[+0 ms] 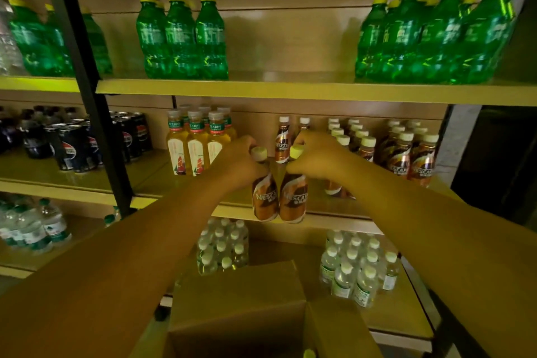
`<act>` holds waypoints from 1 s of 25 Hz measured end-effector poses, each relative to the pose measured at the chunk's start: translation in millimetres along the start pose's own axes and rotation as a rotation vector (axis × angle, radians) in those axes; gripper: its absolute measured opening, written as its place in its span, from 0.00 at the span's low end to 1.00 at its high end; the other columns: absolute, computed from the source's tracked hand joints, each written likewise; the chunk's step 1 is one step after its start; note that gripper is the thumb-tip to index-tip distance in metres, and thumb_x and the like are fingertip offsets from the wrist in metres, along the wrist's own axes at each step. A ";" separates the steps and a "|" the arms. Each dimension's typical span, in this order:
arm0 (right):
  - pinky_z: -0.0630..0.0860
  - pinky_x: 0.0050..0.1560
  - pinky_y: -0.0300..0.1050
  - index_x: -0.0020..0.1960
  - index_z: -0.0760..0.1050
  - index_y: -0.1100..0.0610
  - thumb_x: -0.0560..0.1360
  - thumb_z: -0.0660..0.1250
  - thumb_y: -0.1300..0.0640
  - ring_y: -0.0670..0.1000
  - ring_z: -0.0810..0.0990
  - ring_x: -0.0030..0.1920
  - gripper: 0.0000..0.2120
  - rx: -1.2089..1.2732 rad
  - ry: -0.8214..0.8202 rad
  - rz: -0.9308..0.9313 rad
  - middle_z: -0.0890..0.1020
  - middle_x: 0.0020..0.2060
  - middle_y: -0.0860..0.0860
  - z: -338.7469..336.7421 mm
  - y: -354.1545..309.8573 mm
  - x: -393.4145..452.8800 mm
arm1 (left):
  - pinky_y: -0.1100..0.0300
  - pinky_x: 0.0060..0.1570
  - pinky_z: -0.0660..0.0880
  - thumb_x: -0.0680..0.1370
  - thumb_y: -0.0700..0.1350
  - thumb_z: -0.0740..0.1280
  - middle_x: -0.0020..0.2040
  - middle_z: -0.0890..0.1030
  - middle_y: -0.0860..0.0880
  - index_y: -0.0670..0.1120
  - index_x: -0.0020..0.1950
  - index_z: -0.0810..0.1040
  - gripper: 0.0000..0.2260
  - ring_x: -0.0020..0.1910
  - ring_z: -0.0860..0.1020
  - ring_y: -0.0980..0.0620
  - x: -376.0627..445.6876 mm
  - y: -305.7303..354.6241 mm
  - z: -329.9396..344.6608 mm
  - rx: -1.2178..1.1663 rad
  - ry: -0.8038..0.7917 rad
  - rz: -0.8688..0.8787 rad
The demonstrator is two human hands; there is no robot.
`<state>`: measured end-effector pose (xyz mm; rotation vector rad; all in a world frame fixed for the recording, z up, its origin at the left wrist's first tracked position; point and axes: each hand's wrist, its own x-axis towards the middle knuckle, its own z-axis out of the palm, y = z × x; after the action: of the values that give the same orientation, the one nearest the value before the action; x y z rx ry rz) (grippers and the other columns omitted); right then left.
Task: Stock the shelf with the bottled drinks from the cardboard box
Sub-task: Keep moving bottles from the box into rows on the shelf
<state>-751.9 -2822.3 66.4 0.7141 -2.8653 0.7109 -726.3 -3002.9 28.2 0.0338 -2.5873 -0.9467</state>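
Grip: As we hold them now, our left hand [238, 160] is clamped round the neck of one small brown-and-orange plastic coffee bottle with a pale cap [263, 196], and our right hand [316, 154] is clamped round the neck of a second matching coffee bottle [293, 197].
Place: both bottles hang upright and side by side, nearly touching, in front of the lip of the tan middle shelf board [343, 218], at about 6 o'clock from the two coffee bottles already standing at the back [282, 141].
Box: the open brown cardboard box [238, 308] sits below, at 6 o'clock from our hands.
Handling: we judge these full and moderately heavy for their size, stiff-walled, with a glossy sleeve that may slip (the neck under the cap is the surer hold).
Risk: knocking the neighbouring row at 3 o'clock [406, 154] when setting down.
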 end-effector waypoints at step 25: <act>0.76 0.44 0.44 0.63 0.71 0.58 0.75 0.70 0.51 0.54 0.80 0.51 0.19 0.234 0.332 0.259 0.80 0.51 0.52 82.7 64.8 106.6 | 0.67 0.38 0.71 0.74 0.49 0.72 0.56 0.80 0.51 0.50 0.68 0.71 0.23 0.45 0.77 0.58 113.0 -44.2 56.6 -0.195 -0.110 0.058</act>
<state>-875.5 -2854.8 -11.6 0.2151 -2.6156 1.0965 -856.2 -3019.3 -0.1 -0.1489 -2.5658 -1.2056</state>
